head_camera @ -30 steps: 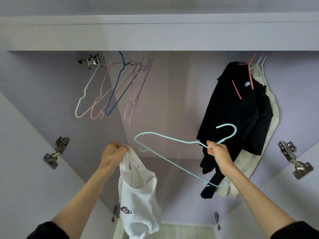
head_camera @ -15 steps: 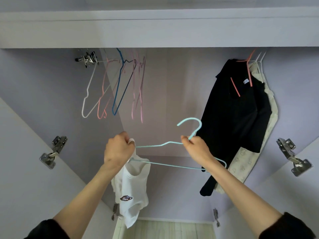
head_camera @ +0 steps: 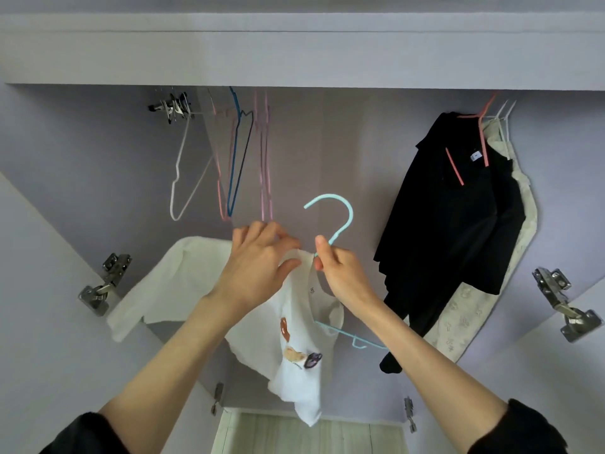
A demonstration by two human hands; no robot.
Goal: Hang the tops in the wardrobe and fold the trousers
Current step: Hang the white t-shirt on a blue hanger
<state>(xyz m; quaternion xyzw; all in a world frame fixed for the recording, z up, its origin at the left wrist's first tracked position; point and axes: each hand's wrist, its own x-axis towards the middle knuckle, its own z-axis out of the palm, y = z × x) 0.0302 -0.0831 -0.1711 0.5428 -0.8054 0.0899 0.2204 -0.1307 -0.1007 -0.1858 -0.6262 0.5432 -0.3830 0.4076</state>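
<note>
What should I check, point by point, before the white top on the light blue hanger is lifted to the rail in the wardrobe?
1. Right hand grips the light blue hanger at its neck: ok.
2. Hook points up and is free of cloth: ok.
3. Left hand holds the white top at the collar: ok.
4. Both hanger arms sit inside the top's shoulders: not ok; one arm end sticks out bare below the right wrist.
5. Free space on the rail between the empty hangers and the black top: ok.
6. Far sleeve of the white top hangs straight: cannot tell, it is blurred.
</note>
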